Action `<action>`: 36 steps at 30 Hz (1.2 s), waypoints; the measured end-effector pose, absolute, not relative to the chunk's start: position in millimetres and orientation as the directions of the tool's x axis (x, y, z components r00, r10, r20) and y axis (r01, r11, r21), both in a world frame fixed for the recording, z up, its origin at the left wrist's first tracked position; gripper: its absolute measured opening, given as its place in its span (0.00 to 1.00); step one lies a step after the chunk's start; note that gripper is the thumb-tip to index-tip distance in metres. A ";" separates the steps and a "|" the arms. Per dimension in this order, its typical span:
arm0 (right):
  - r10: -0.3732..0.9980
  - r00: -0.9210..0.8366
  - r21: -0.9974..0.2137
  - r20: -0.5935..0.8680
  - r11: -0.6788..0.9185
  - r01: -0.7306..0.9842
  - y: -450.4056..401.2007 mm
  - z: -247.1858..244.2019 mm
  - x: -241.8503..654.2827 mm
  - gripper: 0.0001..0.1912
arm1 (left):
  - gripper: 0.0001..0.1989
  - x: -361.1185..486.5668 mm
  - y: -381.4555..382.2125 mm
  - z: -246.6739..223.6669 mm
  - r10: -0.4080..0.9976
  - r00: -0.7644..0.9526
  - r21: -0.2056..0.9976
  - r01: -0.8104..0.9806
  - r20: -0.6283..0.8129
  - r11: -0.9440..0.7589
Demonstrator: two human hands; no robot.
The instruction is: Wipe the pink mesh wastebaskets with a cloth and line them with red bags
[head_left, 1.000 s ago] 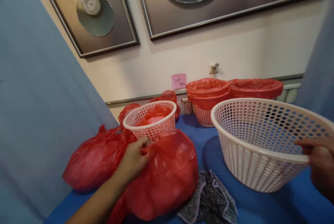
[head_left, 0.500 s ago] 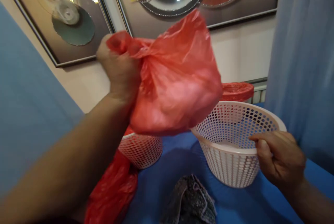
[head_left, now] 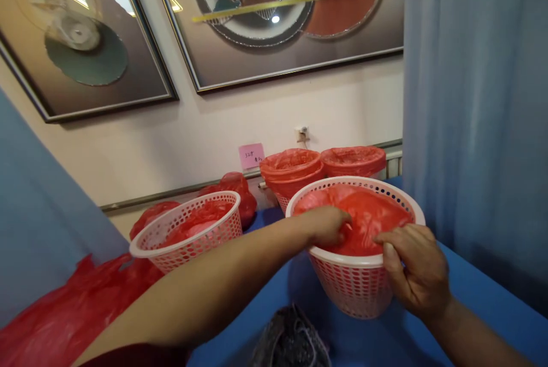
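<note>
A full red plastic bag [head_left: 368, 213] sits inside the white perforated basket [head_left: 359, 293] on the blue surface. My left hand [head_left: 331, 225] reaches over the basket's left rim, its fingers closed on the bag; the fingertips are partly hidden. At the basket's right front rim is my right hand [head_left: 415, 267], thumb outside and curled fingers over the edge, pinching the rim. Below the basket, at the bottom edge, lies a dark speckled cloth bundle [head_left: 293, 341].
Another white basket [head_left: 235, 224] with red plastic stands at the left, red bags [head_left: 240, 193] behind it. Red-lined baskets [head_left: 353, 156] stand at the back. Loose red plastic [head_left: 81, 304] lies lower left. Blue curtains [head_left: 471, 99] hang on both sides.
The red bag has come down from the air into the white basket, with my left hand moving down and right. My right hand stays on the rim. The view has shifted, showing more baskets.
</note>
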State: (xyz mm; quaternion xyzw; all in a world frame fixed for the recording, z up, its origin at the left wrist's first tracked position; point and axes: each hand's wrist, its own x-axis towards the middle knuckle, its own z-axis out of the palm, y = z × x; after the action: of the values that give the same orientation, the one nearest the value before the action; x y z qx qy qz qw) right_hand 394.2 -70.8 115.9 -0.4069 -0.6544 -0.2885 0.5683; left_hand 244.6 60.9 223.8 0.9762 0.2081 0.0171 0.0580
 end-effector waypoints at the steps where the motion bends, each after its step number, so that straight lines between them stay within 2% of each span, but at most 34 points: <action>1: 0.213 -0.033 -0.084 0.976 0.516 0.852 -71.0 115.6 396.0 0.07 | 0.15 246.2 60.2 220.8 0.384 0.921 0.155 0.390 -0.069 -0.908; 3: 0.239 -0.082 -0.065 0.967 0.551 0.832 -72.2 114.6 401.4 0.05 | 0.18 245.6 60.0 225.1 0.355 0.924 0.224 0.380 -0.144 -0.898; 5: 0.278 -0.166 -0.023 0.946 0.569 0.822 -74.1 113.6 408.4 0.06 | 0.20 236.3 59.0 237.3 0.383 0.919 0.262 0.393 -0.093 -0.881; 8: 0.334 -0.250 0.032 0.909 0.541 0.840 -76.6 112.6 418.6 0.12 | 0.20 200.4 52.4 247.2 0.486 0.842 0.307 0.410 0.234 -0.859; 10: 0.361 -0.265 0.038 0.894 0.529 0.848 -76.7 112.3 423.8 0.09 | 0.15 163.0 43.9 233.8 0.532 0.658 0.381 0.375 0.533 -0.845; 11: 0.371 -0.267 0.035 0.889 0.527 0.849 -75.9 112.2 425.6 0.07 | 0.13 141.9 38.8 219.0 0.585 0.558 0.430 0.397 0.588 -0.811; 13: 0.379 -0.268 0.034 0.886 0.521 0.853 -72.9 112.1 427.4 0.06 | 0.12 99.6 27.9 174.8 0.740 0.396 0.542 0.507 0.544 -0.670; 15: 0.375 -0.260 0.041 0.890 0.503 0.863 -67.7 113.4 425.1 0.07 | 0.12 63.0 16.8 118.7 0.819 0.321 0.586 0.580 0.476 -0.567; 18: 0.354 -0.259 0.054 0.898 0.498 0.866 -56.5 119.9 409.5 0.08 | 0.11 27.2 1.5 39.6 0.888 0.279 0.622 0.637 0.365 -0.455; 21: 0.329 -0.271 0.054 0.905 0.541 0.839 -41.0 130.4 376.1 0.09 | 0.11 11.8 -9.2 -7.9 0.911 0.298 0.639 0.650 0.284 -0.412; 26: 0.281 -0.313 0.060 0.907 0.651 0.757 -7.2 135.8 308.5 0.07 | 0.12 3.0 -11.8 -28.6 0.920 0.329 0.657 0.648 0.214 -0.385; 32: 0.253 -0.278 0.035 0.927 0.678 0.734 19.7 120.5 275.6 0.06 | 0.11 -3.0 -4.8 -37.4 0.917 0.345 0.672 0.633 0.199 -0.384; 36: 0.310 -0.274 -0.023 0.910 0.699 0.715 14.7 118.1 273.4 0.05 | 0.11 -5.9 1.3 -44.8 0.909 0.371 0.682 0.617 0.189 -0.394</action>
State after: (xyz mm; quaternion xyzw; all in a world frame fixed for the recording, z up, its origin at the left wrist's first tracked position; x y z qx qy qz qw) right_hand 273.4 14.7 118.1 -0.3315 -0.7725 -0.2011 0.5029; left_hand -5.9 1.3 -44.8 0.7861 0.4851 0.2810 0.2601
